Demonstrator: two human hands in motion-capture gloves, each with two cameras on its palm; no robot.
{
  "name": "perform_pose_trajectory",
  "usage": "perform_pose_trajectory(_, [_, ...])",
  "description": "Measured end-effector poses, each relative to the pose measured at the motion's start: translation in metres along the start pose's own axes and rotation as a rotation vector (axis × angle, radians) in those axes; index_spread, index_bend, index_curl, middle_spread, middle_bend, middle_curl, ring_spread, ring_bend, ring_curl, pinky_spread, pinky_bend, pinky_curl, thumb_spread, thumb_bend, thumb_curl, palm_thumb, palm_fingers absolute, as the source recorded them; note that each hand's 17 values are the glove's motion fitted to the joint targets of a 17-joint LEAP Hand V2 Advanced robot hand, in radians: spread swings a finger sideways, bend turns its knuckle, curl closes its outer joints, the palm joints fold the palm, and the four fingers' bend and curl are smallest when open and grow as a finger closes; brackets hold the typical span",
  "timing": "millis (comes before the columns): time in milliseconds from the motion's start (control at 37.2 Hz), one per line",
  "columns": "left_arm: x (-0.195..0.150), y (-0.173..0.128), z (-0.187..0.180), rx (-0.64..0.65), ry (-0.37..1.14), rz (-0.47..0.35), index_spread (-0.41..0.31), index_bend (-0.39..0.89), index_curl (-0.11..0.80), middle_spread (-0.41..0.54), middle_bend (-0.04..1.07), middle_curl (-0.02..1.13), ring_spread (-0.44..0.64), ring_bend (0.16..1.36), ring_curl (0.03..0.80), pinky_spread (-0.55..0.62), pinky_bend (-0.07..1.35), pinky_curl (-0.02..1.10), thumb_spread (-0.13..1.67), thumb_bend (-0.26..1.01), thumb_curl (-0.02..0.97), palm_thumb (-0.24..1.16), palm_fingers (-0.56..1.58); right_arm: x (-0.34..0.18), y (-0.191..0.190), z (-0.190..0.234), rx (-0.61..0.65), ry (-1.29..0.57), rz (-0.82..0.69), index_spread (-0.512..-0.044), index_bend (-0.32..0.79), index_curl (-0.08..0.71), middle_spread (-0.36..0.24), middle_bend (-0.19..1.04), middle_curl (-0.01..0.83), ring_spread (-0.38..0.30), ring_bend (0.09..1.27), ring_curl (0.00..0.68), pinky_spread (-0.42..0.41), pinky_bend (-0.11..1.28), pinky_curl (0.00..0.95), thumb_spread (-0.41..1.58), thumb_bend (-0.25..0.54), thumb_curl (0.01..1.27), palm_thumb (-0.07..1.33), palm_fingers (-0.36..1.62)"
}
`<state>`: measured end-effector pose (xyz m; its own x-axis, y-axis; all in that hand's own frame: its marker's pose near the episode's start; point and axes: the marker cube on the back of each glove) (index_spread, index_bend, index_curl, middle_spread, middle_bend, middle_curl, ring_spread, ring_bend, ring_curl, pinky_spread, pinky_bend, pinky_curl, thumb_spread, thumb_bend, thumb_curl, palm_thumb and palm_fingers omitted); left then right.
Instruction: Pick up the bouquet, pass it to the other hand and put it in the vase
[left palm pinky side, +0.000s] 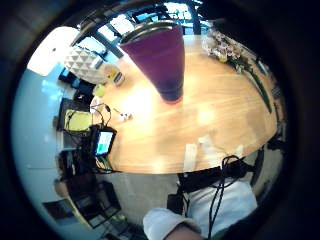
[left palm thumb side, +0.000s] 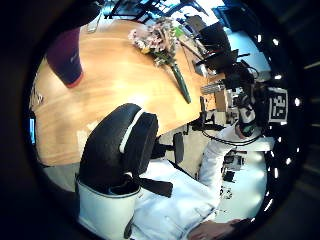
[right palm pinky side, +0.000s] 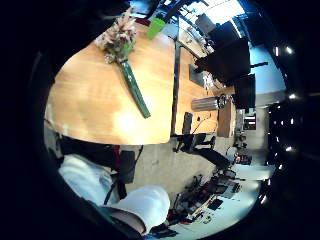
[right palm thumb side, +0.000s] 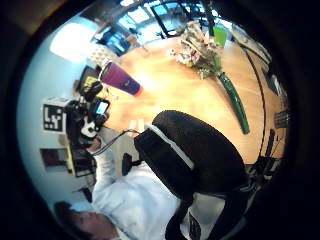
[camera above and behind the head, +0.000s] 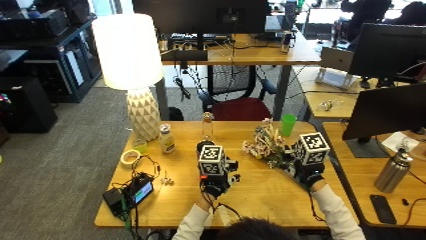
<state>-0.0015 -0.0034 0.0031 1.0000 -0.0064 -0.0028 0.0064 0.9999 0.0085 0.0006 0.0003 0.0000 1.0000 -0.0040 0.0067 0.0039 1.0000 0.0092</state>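
Observation:
The bouquet (camera above and behind the head: 265, 145), pale flowers with a long green wrapped stem, lies flat on the wooden table (camera above and behind the head: 266, 200) right of centre; it also shows as the bouquet (right palm pinky side: 119, 37) (left palm thumb side: 157, 40). The purple vase (left palm pinky side: 160, 60) stands upright on the table, mostly hidden behind my left hand in the outside view. My left hand (camera above and behind the head: 214, 186) hovers over the table just in front of the vase and holds nothing; its thumb (left palm thumb side: 120, 145) is loosely curved. My right hand (camera above and behind the head: 309, 176) hangs over the stem end of the bouquet, also holding nothing, not touching it.
A white lamp (camera above and behind the head: 133, 60) stands at the table's back left, with a small bottle (camera above and behind the head: 166, 139) and a clear bottle (camera above and behind the head: 208, 125) beside it. A green cup (camera above and behind the head: 287, 124) sits behind the bouquet. A tape roll (camera above and behind the head: 130, 157) and a small screen device (camera above and behind the head: 136, 192) lie at the left edge.

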Motion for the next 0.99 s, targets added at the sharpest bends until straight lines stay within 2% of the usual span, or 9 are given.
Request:
perform_pose_trajectory(81, [-0.001, 0.004, -0.003, -0.007, -0.005, -0.015, -0.049, 0.25, 0.110, 0.038, 0.18, 0.09, 0.09, 0.44, 0.120, 0.20, 0.22, 0.08, 0.55, 0.08, 0.049, 0.16, 0.44, 0.001, 0.000, 0.000, 0.010, -0.006, -0.001, -0.231, 0.12, 0.060, -0.043, 0.30, 0.111, 0.055, 0.31, 0.096, 0.160, 0.44, 0.136, 0.56, 0.120, 0.05, 0.21, 0.47])
perform_pose_trajectory(161, [-0.002, 0.011, -0.007, -0.019, -0.002, -0.024, -0.059, 0.25, 0.149, 0.046, 0.18, 0.13, 0.12, 0.46, 0.159, 0.26, 0.22, 0.11, 0.71, 0.08, 0.069, 0.17, 0.43, 0.000, 0.001, -0.002, 0.014, -0.008, -0.010, -0.279, 0.12, 0.095, -0.052, 0.31, 0.149, 0.068, 0.32, 0.135, 0.195, 0.45, 0.181, 0.72, 0.115, 0.06, 0.23, 0.45])
perform_pose_trajectory(295, [0.001, 0.011, -0.010, 0.001, 0.011, -0.023, -0.066, 0.24, 0.200, 0.055, 0.17, 0.16, 0.14, 0.47, 0.188, 0.31, 0.21, 0.15, 0.87, 0.06, 0.098, 0.18, 0.41, -0.003, 0.004, -0.006, 0.005, -0.011, -0.022, -0.320, 0.13, 0.126, -0.061, 0.32, 0.196, 0.076, 0.33, 0.169, 0.225, 0.45, 0.218, 0.90, 0.098, 0.08, 0.24, 0.43])
perform_pose_trajectory(430, [0.006, 0.009, -0.016, 0.018, -0.004, 0.008, -0.066, 0.22, 0.239, 0.059, 0.17, 0.19, 0.16, 0.47, 0.204, 0.33, 0.20, 0.18, 0.97, 0.03, 0.125, 0.19, 0.40, -0.003, 0.008, -0.013, -0.025, -0.033, -0.016, -0.341, 0.12, 0.144, -0.059, 0.33, 0.232, 0.085, 0.35, 0.193, 0.237, 0.45, 0.238, 1.01, 0.076, 0.11, 0.24, 0.43])
perform_pose_trajectory(537, [0.013, 0.007, -0.024, 0.032, -0.006, 0.049, -0.060, 0.20, 0.261, 0.061, 0.17, 0.21, 0.16, 0.48, 0.215, 0.35, 0.20, 0.19, 1.02, 0.02, 0.143, 0.19, 0.39, 0.002, 0.011, -0.019, -0.084, -0.045, 0.005, -0.330, 0.06, 0.130, -0.039, 0.32, 0.251, 0.094, 0.45, 0.227, 0.252, 0.48, 0.257, 1.04, 0.039, 0.12, 0.22, 0.50])
perform_pose_trajectory(671, [0.021, 0.008, -0.029, 0.045, -0.028, 0.090, -0.051, 0.17, 0.278, 0.063, 0.17, 0.22, 0.17, 0.49, 0.230, 0.36, 0.20, 0.22, 1.05, -0.01, 0.165, 0.19, 0.37, 0.018, 0.010, -0.035, -0.167, -0.067, 0.081, -0.262, 0.01, 0.101, -0.002, 0.32, 0.276, 0.103, 0.52, 0.267, 0.260, 0.60, 0.304, 1.04, 0.009, 0.15, 0.23, 0.51])
perform_pose_trajectory(779, [0.029, 0.012, -0.027, 0.040, -0.019, 0.116, -0.044, 0.16, 0.286, 0.064, 0.17, 0.24, 0.17, 0.50, 0.240, 0.36, 0.21, 0.23, 1.06, -0.02, 0.179, 0.19, 0.36, 0.049, -0.008, -0.032, -0.210, -0.098, 0.178, -0.227, 0.01, 0.086, 0.014, 0.32, 0.294, 0.107, 0.57, 0.293, 0.255, 0.65, 0.331, 1.04, -0.009, 0.17, 0.24, 0.51])
perform_pose_trajectory(859, [0.034, 0.011, -0.021, 0.033, -0.013, 0.135, -0.041, 0.16, 0.291, 0.069, 0.17, 0.25, 0.17, 0.51, 0.248, 0.36, 0.21, 0.25, 1.07, -0.02, 0.188, 0.19, 0.35, 0.076, -0.025, -0.024, -0.226, -0.141, 0.243, -0.198, -0.03, 0.057, 0.026, 0.34, 0.310, 0.063, 0.66, 0.322, 0.220, 0.69, 0.341, 1.04, -0.010, 0.18, 0.27, 0.58])
perform_pose_trajectory(994, [0.039, 0.015, -0.019, 0.012, -0.013, 0.145, -0.038, 0.16, 0.300, 0.071, 0.17, 0.26, 0.18, 0.51, 0.257, 0.37, 0.21, 0.26, 1.07, -0.02, 0.201, 0.19, 0.34, 0.109, -0.039, -0.008, -0.249, -0.191, 0.345, -0.170, -0.02, 0.031, 0.028, 0.36, 0.335, 0.004, 0.73, 0.354, 0.160, 0.73, 0.360, 1.04, -0.005, 0.21, 0.32, 0.59])
